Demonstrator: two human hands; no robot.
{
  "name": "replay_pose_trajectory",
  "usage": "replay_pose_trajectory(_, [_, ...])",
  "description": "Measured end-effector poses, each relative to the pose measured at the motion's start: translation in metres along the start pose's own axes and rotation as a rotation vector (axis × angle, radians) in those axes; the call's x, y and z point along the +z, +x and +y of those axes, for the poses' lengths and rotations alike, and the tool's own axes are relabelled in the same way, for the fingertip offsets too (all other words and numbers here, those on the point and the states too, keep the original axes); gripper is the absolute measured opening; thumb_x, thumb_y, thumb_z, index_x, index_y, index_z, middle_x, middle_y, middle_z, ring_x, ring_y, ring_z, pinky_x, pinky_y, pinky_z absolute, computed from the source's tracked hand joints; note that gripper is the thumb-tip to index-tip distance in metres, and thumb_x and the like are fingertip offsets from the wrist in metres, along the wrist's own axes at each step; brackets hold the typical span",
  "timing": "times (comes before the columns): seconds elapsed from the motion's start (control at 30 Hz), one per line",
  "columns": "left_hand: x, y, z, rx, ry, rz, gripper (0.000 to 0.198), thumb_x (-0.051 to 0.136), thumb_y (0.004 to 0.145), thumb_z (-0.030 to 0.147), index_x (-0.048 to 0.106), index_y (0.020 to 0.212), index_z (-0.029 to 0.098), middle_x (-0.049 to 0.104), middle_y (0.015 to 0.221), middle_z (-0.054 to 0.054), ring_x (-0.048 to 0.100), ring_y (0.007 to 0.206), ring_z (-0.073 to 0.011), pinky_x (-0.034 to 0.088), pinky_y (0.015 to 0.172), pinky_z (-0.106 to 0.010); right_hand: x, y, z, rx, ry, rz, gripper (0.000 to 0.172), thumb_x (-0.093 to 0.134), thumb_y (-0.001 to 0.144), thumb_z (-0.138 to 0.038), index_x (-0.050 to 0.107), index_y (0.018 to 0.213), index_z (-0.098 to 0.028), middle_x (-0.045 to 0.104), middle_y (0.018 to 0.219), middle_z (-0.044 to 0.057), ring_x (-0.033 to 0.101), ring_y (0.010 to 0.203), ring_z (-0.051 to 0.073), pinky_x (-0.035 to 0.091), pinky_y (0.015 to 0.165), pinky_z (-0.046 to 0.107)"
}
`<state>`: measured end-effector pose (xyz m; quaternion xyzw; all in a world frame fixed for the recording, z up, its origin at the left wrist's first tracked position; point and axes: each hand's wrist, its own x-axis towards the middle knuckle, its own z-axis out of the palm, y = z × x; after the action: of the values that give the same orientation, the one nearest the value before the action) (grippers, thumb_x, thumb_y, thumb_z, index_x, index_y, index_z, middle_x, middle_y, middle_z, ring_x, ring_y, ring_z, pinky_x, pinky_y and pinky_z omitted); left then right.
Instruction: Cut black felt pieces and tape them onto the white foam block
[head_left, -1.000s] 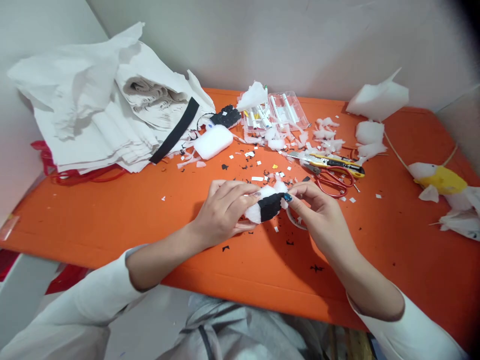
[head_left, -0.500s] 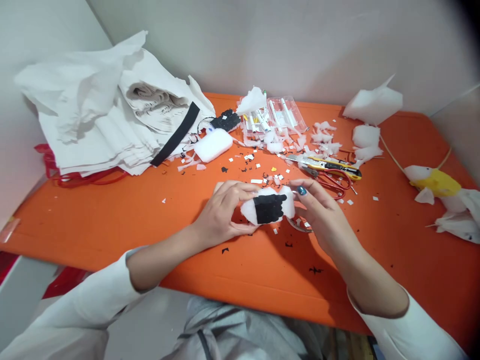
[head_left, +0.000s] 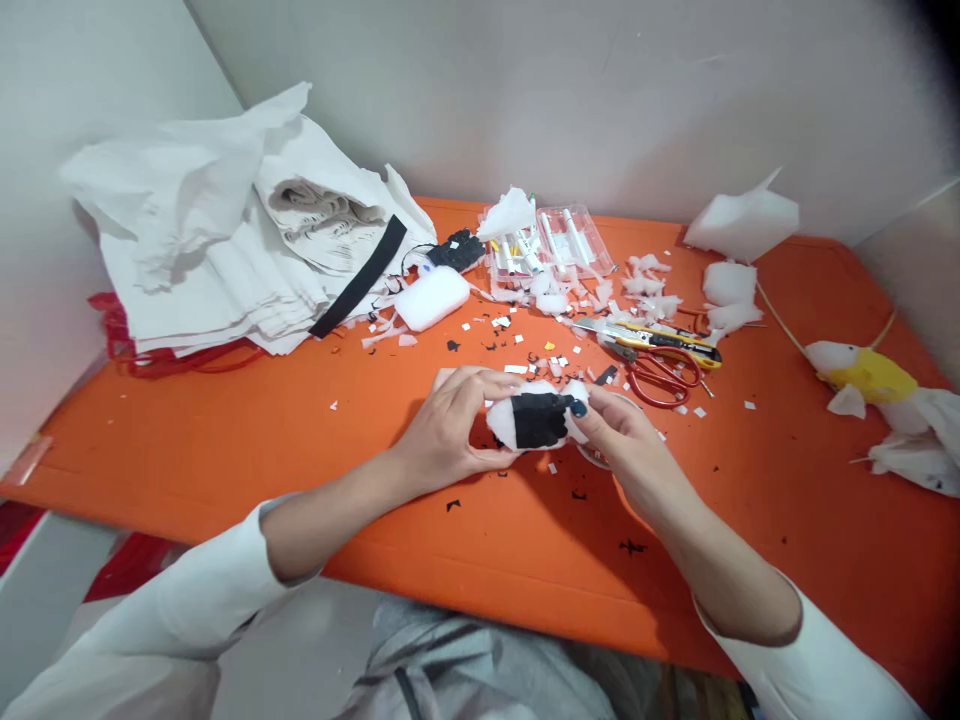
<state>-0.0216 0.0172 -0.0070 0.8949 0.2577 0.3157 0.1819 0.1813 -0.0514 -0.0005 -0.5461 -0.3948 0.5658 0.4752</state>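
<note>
Between my hands, just above the orange table, is a small white foam fish shape [head_left: 537, 420] with a black patch across its middle. My left hand [head_left: 450, 425] grips its rounded end, fingers along the far side and thumb along the near side. My right hand [head_left: 619, 435] pinches the narrower tail end, with the thumb on top at the edge of the black patch. Partly hidden behind the right hand is a round ring-like thing [head_left: 594, 457]. Scissors with red handles [head_left: 664, 378] and a yellow utility knife [head_left: 675, 345] lie beyond the right hand.
White sheets [head_left: 195, 270] are piled at the left, a black strip [head_left: 360, 278] on them. A white foam block [head_left: 431, 298] and a clear marker case [head_left: 577, 240] stand at the back among scraps. At right lies a yellow-and-white fish [head_left: 862, 375] on the orange table [head_left: 262, 430].
My right hand has shifted left, and its thumb now presses on the piece near the black patch. My left hand keeps its grip. The view has tilted slightly.
</note>
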Motion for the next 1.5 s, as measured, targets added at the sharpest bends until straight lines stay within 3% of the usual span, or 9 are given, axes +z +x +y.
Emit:
replay_pose_trajectory(0.17, [-0.005,0.005,-0.017,-0.168,0.052,-0.030,0.049,0.071,0.079,0.032,0.048,0.121,0.021,0.062,0.123,-0.009,0.055,0.114,-0.0237,0.041,0.097,-0.038,-0.027,0.006,-0.008,-0.145,-0.120,0.201,0.042,0.049,0.090,-0.056,0.061,0.115,-0.025,0.067,0.110,0.007,0.063,0.088,0.020,0.051,0.068,0.030])
replay_pose_trajectory(0.3, [-0.008,0.009,-0.040,-0.305,0.175,0.001,0.045,0.070,0.081,0.037,0.053,0.120,0.022,0.060,0.120,-0.007,0.050,0.115,-0.0256,0.039,0.099,-0.041,-0.076,0.017,-0.015,-0.350,-0.798,0.557,0.030,0.056,0.087,-0.037,0.062,0.112,-0.022,0.066,0.110,0.011,0.061,0.096,0.026,0.048,0.079,0.039])
replay_pose_trajectory(0.43, [-0.008,0.009,-0.056,-0.410,0.273,-0.114,0.050,0.072,0.079,0.043,0.056,0.123,0.024,0.060,0.117,-0.006,0.048,0.112,-0.0280,0.036,0.099,-0.044,-0.111,0.026,-0.010,-0.287,-1.320,0.554,0.025,0.053,0.087,-0.032,0.070,0.100,-0.019,0.066,0.102,0.015,0.058,0.095,0.032,0.046,0.078,0.044])
replay_pose_trajectory(0.57, [-0.014,0.009,-0.052,-0.428,0.300,-0.096,0.063,0.073,0.077,0.046,0.049,0.130,0.022,0.055,0.121,-0.009,0.045,0.113,-0.0293,0.037,0.097,-0.044,-0.114,0.028,-0.003,-0.268,-1.385,0.477,0.030,0.053,0.087,-0.032,0.072,0.104,-0.018,0.067,0.107,0.014,0.059,0.098,0.033,0.047,0.079,0.043])
replay_pose_trajectory(0.67, [-0.021,0.008,-0.034,-0.352,0.235,-0.001,0.034,0.059,0.088,0.042,0.053,0.110,0.017,0.060,0.103,-0.008,0.052,0.096,-0.0232,0.042,0.083,-0.035,-0.111,0.028,-0.002,-0.273,-1.431,0.438,0.031,0.053,0.087,-0.031,0.072,0.107,-0.019,0.068,0.111,0.012,0.062,0.099,0.032,0.049,0.075,0.041])
replay_pose_trajectory(0.87, [-0.016,0.003,-0.008,-0.283,0.207,-0.413,0.032,0.036,0.098,0.031,0.055,0.075,0.019,0.063,0.070,-0.001,0.057,0.063,-0.0159,0.030,0.056,-0.026,-0.110,0.025,-0.002,-0.248,-1.498,0.405,0.033,0.056,0.085,-0.033,0.070,0.111,-0.020,0.069,0.113,0.011,0.066,0.094,0.031,0.048,0.064,0.038])
replay_pose_trajectory(1.03, [-0.010,0.004,-0.009,-0.360,0.183,-0.516,0.031,0.034,0.098,0.031,0.058,0.081,0.020,0.068,0.081,-0.003,0.062,0.072,-0.0184,0.033,0.059,-0.026,-0.108,0.024,-0.005,-0.209,-1.546,0.420,0.030,0.058,0.084,-0.034,0.070,0.108,-0.021,0.070,0.110,0.011,0.066,0.086,0.030,0.043,0.057,0.035])
replay_pose_trajectory(1.33, [-0.002,0.008,-0.007,-0.432,-0.059,-0.439,0.016,0.051,0.090,0.030,0.062,0.085,0.020,0.066,0.080,0.001,0.059,0.073,-0.0131,0.041,0.066,-0.023,-0.116,0.023,-0.004,-0.218,-1.530,0.419,0.029,0.054,0.085,-0.025,0.068,0.111,-0.020,0.067,0.106,0.012,0.062,0.086,0.029,0.041,0.062,0.035])
replay_pose_trajectory(1.5, [0.002,0.006,-0.007,-0.380,-0.080,-0.378,0.011,0.053,0.089,0.024,0.063,0.085,0.019,0.066,0.082,0.000,0.058,0.073,-0.0121,0.043,0.068,-0.022,-0.094,0.017,-0.008,-0.446,-1.423,0.532,0.031,0.055,0.087,-0.032,0.065,0.115,-0.021,0.064,0.109,0.014,0.057,0.100,0.034,0.044,0.078,0.043])
